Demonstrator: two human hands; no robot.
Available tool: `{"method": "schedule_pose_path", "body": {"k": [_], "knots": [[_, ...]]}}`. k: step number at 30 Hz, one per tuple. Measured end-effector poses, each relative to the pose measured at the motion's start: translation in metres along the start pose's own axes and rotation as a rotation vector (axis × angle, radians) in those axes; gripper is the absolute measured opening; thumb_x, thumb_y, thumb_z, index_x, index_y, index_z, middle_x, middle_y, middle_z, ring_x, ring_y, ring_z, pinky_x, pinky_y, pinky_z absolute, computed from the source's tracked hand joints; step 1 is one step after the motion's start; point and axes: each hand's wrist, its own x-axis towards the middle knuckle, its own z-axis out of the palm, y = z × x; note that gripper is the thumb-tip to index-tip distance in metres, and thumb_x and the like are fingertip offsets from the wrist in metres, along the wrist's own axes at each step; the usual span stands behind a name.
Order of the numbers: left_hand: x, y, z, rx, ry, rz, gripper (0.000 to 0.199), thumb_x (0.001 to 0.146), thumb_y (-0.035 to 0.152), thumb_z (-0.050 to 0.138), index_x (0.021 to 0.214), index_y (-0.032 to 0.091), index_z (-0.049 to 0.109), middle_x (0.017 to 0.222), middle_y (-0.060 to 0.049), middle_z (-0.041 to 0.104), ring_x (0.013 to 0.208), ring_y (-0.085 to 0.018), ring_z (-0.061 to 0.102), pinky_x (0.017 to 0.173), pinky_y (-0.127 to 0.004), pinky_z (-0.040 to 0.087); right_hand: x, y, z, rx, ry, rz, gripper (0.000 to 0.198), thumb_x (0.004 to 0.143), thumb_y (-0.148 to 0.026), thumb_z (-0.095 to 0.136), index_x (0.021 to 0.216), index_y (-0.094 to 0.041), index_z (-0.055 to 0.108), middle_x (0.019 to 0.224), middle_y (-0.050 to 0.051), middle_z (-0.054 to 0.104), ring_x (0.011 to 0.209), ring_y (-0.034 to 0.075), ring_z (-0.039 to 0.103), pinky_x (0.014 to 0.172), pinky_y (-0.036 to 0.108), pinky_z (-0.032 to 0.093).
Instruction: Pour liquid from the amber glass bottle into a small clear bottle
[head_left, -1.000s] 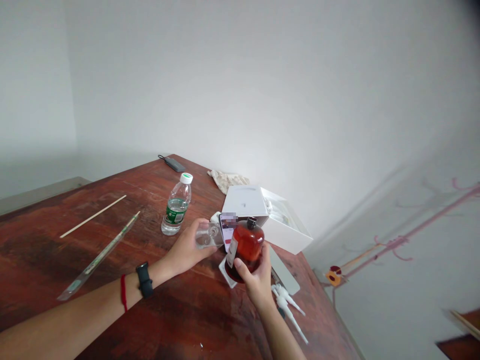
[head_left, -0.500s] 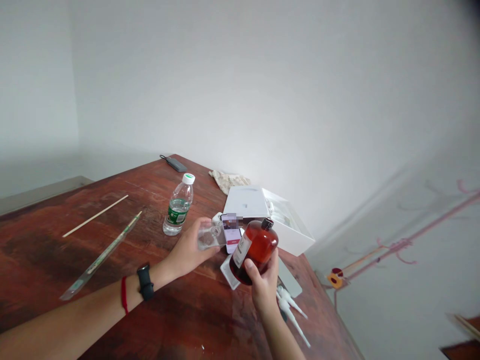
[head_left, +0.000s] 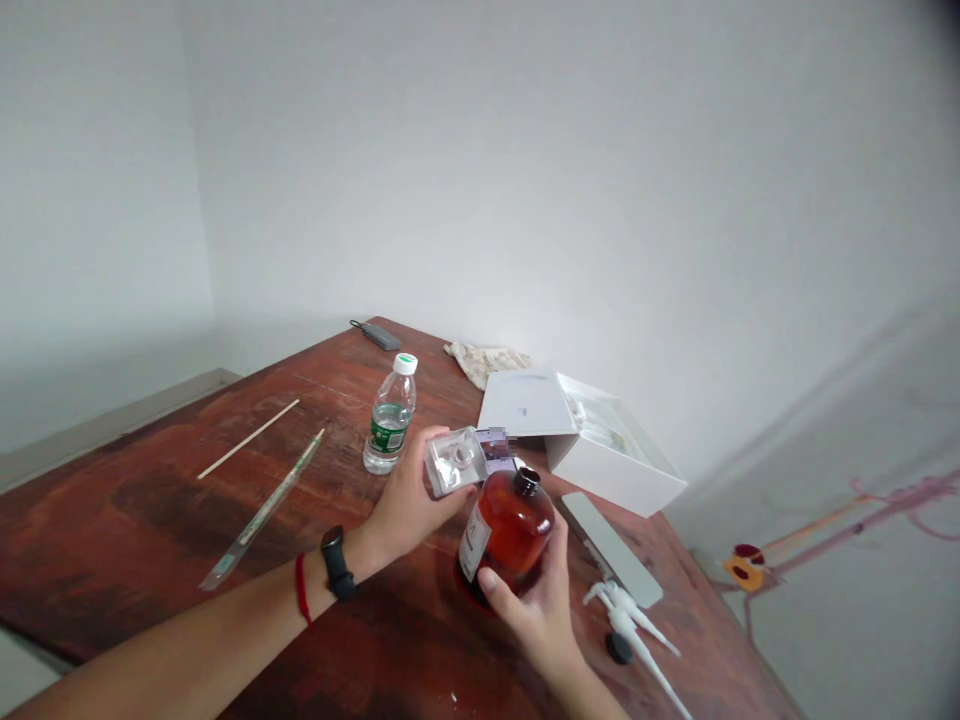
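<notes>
Soft, even daylight fills the scene, moderately bright, with no hard-edged shadows. The white wall [head_left: 525, 180] shades from pale grey at 9 o'clock to brighter near the centre, and a dark vignette sits in the corner at 1 o'clock. The desk [head_left: 150, 520] shows a dull sheen at 9 o'clock rather than glare. The amber bottle [head_left: 510, 525] glows where light passes through it. Wide-angle distortion bends lines toward the edges; the area at 4 o'clock is smeared and blurred, and a small patch near the centre is pixelated.
</notes>
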Motion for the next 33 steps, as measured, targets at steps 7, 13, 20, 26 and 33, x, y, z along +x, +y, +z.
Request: {"method": "schedule_pose_path", "body": {"k": [7, 13, 20, 26, 33], "knots": [[0.002, -0.003, 0.0, 0.056, -0.027, -0.029, 0.066, 0.083, 0.031, 0.085, 0.138, 0.021, 0.049, 0.137, -0.014, 0.066, 0.126, -0.032, 0.066, 0.112, -0.048, 0.051, -0.006, 0.001, 0.017, 0.052, -0.041, 0.015, 0.095, 0.071, -0.037, 0.092, 0.148, -0.025, 0.039, 0.141, 0.016, 0.062, 0.13, 0.037, 0.063, 0.113, 0.057, 0.049], [0.003, -0.006, -0.003, 0.105, -0.087, -0.074, 0.068, 0.084, 0.038, 0.084, 0.139, 0.022, 0.046, 0.146, -0.017, 0.059, 0.132, -0.032, 0.063, 0.113, -0.048, 0.05, -0.001, -0.004, 0.018, 0.034, -0.074, -0.025, 0.099, 0.069, -0.036, 0.095, 0.151, -0.02, 0.042, 0.142, 0.017, 0.063, 0.134, 0.037, 0.062, 0.114, 0.053, 0.05], [0.004, -0.01, -0.003, 0.092, -0.131, -0.085, 0.07, 0.093, 0.045, 0.076, 0.145, 0.025, 0.034, 0.144, -0.016, 0.059, 0.132, -0.028, 0.065, 0.113, -0.043, 0.052, -0.001, 0.001, 0.02, -0.009, -0.102, -0.061, 0.1, 0.065, -0.04, 0.098, 0.151, -0.022, 0.049, 0.138, 0.014, 0.068, 0.126, 0.035, 0.069, 0.104, 0.047, 0.058], [0.007, -0.02, -0.003, 0.102, -0.114, -0.146, 0.07, 0.092, 0.043, 0.077, 0.143, 0.027, 0.033, 0.147, -0.018, 0.055, 0.132, -0.029, 0.064, 0.114, -0.047, 0.051, -0.001, 0.007, 0.026, -0.038, -0.102, -0.053, 0.102, 0.063, -0.037, 0.098, 0.15, -0.022, 0.047, 0.137, 0.014, 0.069, 0.123, 0.036, 0.07, 0.103, 0.048, 0.058], [0.009, -0.044, -0.007, 0.197, -0.135, -0.113, 0.072, 0.091, 0.043, 0.079, 0.143, 0.028, 0.033, 0.144, -0.017, 0.055, 0.126, -0.029, 0.068, 0.108, -0.046, 0.055, 0.0, 0.015, 0.028, -0.083, -0.123, -0.124, 0.107, 0.057, -0.034, 0.102, 0.149, -0.022, 0.048, 0.141, 0.016, 0.067, 0.126, 0.038, 0.07, 0.105, 0.051, 0.057]]}}
